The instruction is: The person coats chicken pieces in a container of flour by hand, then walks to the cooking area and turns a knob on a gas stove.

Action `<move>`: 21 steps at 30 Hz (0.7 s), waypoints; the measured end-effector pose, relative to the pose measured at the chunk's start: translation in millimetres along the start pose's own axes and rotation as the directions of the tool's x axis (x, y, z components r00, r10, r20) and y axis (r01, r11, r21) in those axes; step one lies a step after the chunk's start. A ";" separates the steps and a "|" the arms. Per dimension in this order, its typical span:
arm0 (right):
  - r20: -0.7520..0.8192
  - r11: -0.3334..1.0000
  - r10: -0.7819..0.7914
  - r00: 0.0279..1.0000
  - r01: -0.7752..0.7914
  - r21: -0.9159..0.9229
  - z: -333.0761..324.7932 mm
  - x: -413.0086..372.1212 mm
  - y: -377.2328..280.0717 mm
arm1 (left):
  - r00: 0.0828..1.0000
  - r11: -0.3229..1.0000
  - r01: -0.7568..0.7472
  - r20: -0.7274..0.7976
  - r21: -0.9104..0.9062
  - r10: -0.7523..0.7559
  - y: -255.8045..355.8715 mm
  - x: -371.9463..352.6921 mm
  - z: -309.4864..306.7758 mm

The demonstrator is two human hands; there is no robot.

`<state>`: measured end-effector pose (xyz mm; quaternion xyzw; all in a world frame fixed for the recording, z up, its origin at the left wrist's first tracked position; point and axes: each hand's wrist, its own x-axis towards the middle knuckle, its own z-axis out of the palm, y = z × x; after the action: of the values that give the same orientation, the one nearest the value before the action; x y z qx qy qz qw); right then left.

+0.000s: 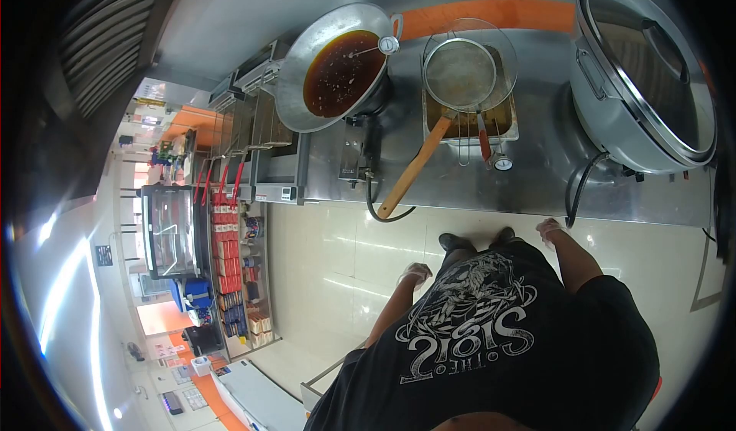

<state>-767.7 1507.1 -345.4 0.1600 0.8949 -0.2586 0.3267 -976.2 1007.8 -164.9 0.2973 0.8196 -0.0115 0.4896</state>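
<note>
My left hand (416, 272), in a clear plastic glove, hangs beside my body over the floor with its fingers loosely apart. My right hand (549, 230), gloved the same way, is just off the counter's front edge, loosely open. Neither holds anything visible. On the steel counter before me, a wide metal wok (295, 75) holds dark brown oil (337, 78), and a dial thermometer (389, 45) rests on its rim. A round mesh strainer (460, 73) with a wooden handle (415, 166) lies across a rectangular metal tray (506, 134). A second, red-handled strainer (484, 144) is also there.
A large grey lidded pot (594, 101) stands at the counter's right, with a black cable (575, 190) hanging nearby. Another dial thermometer (502, 163) is at the tray's front. Fryer baskets with red handles (239, 173) and a glass display case (175, 232) are at left.
</note>
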 end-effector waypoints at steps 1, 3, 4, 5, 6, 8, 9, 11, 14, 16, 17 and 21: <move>-0.033 0.980 -0.101 0.994 0.094 -0.173 8.1 7.1 4.2 | 1.000 1.000 -0.013 -0.003 0.012 0.013 -4.2 3.4 4.3; -0.019 0.963 -0.149 0.989 0.140 -0.228 1.7 3.0 -0.1 | 0.999 0.997 0.043 0.005 -0.071 -0.043 -2.4 1.8 2.2; 0.017 0.989 -0.095 0.995 0.096 -0.112 -15.9 -9.5 -9.7 | 0.997 0.991 0.071 0.011 -0.113 -0.070 -1.4 1.0 1.1; 0.059 0.999 -0.046 0.997 0.046 0.004 -17.4 -10.8 -8.3 | 0.998 0.992 0.064 0.009 -0.111 -0.063 0.1 -0.9 -0.8; 0.060 0.999 -0.033 0.998 0.032 0.020 -18.0 -11.0 -9.1 | 0.998 0.992 0.056 0.007 -0.110 -0.056 1.5 -3.0 -2.8; 0.008 0.993 -0.083 0.997 0.083 -0.078 4.0 2.8 1.7 | 0.997 0.985 0.080 0.012 -0.154 -0.079 3.7 -5.2 -5.3; -0.040 0.964 -0.160 0.986 0.147 -0.222 28.9 21.2 18.9 | 0.994 0.974 0.110 0.019 -0.198 -0.109 3.6 -4.7 -4.7; -0.127 0.867 -0.331 0.935 0.249 -0.431 75.3 57.7 50.5 | 0.993 0.972 0.121 0.019 -0.203 -0.119 4.4 -5.4 -4.8; -0.122 0.889 -0.275 0.954 0.204 -0.410 80.9 65.7 53.4 | 0.996 0.992 0.086 0.001 -0.093 -0.086 11.4 -10.0 -9.9; -0.067 0.978 -0.137 0.988 0.124 -0.169 39.9 31.4 26.8 | 0.995 0.995 0.096 0.000 -0.029 -0.096 24.0 -18.8 -20.4; -0.040 0.998 -0.057 0.998 0.057 0.001 19.8 14.3 12.0 | 0.996 0.995 0.089 0.000 -0.052 -0.089 22.3 -18.0 -19.0; -0.027 0.978 0.063 0.998 -0.056 0.199 -3.3 -5.3 -4.2 | 0.998 0.996 0.065 -0.006 -0.063 -0.066 14.0 -12.9 -10.0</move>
<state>-767.3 1505.0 -338.3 0.2227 0.8646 -0.3340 0.3021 -972.7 1016.3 -145.5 0.2548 0.8307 -0.0007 0.4949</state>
